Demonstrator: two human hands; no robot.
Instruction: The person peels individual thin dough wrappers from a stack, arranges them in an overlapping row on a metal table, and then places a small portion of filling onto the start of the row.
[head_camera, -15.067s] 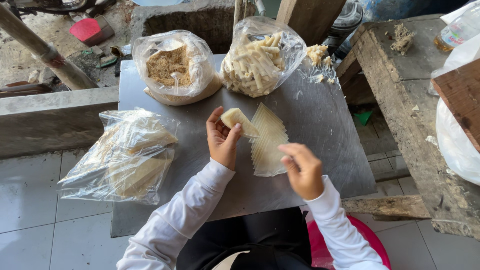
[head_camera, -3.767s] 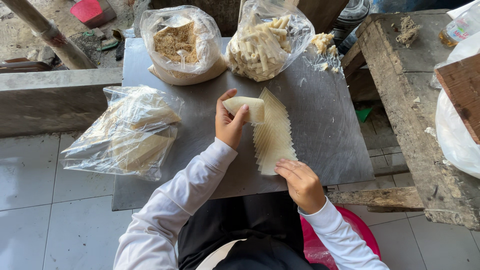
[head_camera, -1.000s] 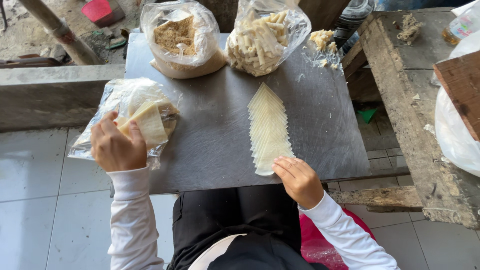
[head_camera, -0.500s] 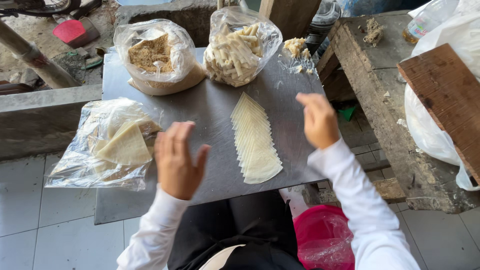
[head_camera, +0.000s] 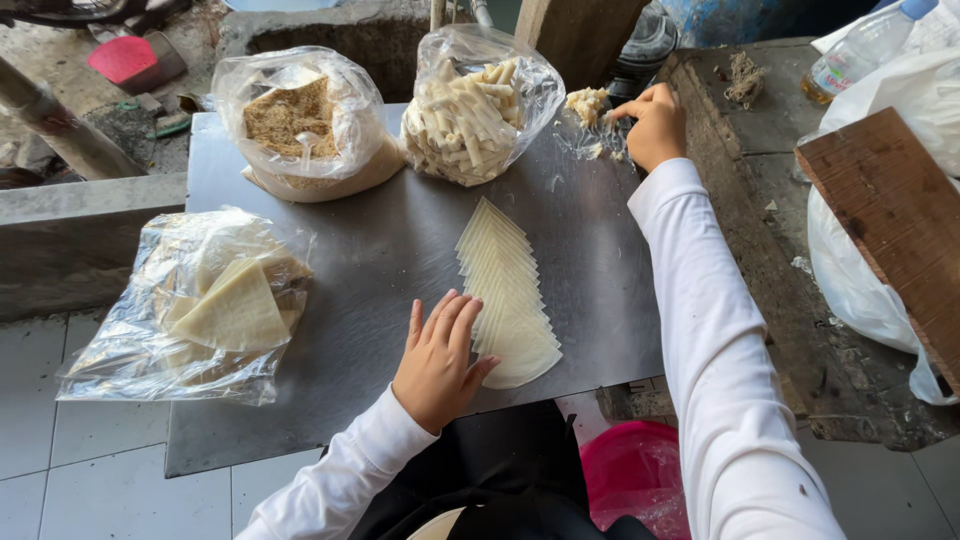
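A fanned row of thin pale triangular wrappers (head_camera: 505, 290) lies on the grey metal tabletop (head_camera: 380, 250). My left hand (head_camera: 437, 358) rests flat and open beside the row's near end, fingertips touching its edge. My right hand (head_camera: 655, 122) reaches to the far right corner, its fingers pinching at a small pale lump of filling (head_camera: 586, 104) on clear plastic. A clear bag of pale rolled sticks (head_camera: 478, 110) stands next to that lump.
A bag of brown crumbs (head_camera: 298, 125) stands at the back left. A flat bag of spare wrappers (head_camera: 205, 305) lies at the left edge. A rough wooden bench (head_camera: 770, 220), a wooden board (head_camera: 895, 215) and white sacks are right. A pink tub (head_camera: 630, 475) sits below.
My left hand left the wrapper bag and came down beside the wrapper row. My right hand rose from the row's near end and reached to the filling lump at the far right.
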